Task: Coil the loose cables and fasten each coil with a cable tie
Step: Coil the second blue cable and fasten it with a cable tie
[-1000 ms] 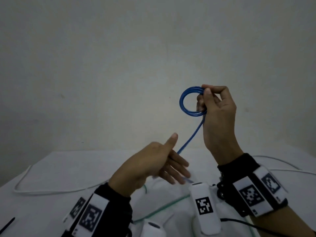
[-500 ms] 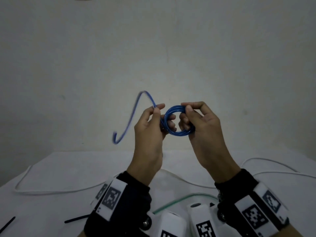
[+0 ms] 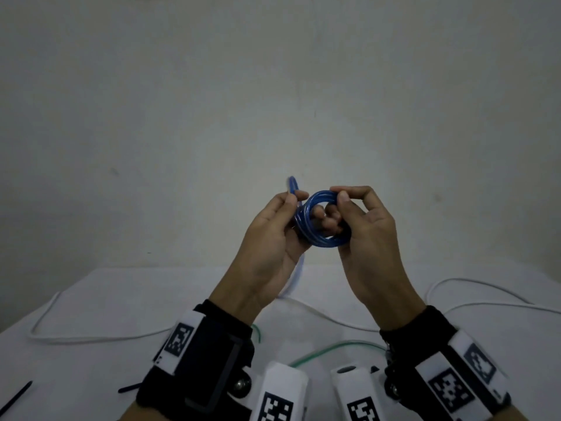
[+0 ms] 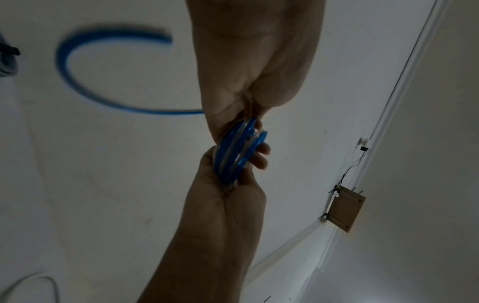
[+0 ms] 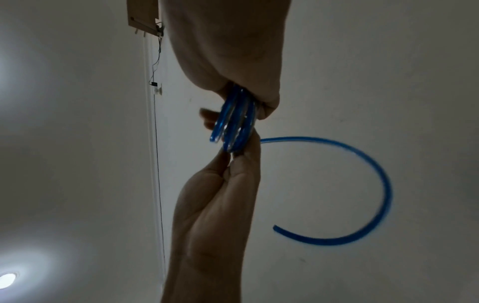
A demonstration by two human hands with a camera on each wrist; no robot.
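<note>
Near the left edge of the white table (image 3: 91, 299) a white cable (image 3: 45, 314) lies in a long bend, and two black cable ties (image 3: 18, 396) lie at the front left corner. The left hand (image 3: 267, 247) is raised above the table in front of the pale wall (image 3: 273, 86). Its thumb and fingers are curled and pinch the left side of the blue cable coil (image 3: 321, 220). The loose blue tail (image 5: 362, 184) leaves the coil at this hand and swings in a blurred curve in the air. The coil has several turns and stands almost upright between both hands, not touching the table. The right hand (image 3: 367, 235) pinches the right side of the coil, with the thumb on the top turn and the curled fingers behind the ring. A thin green cable (image 3: 334, 349) lies on the table below the wrists. More of the white cable (image 3: 485, 287) loops toward the right edge.
</note>
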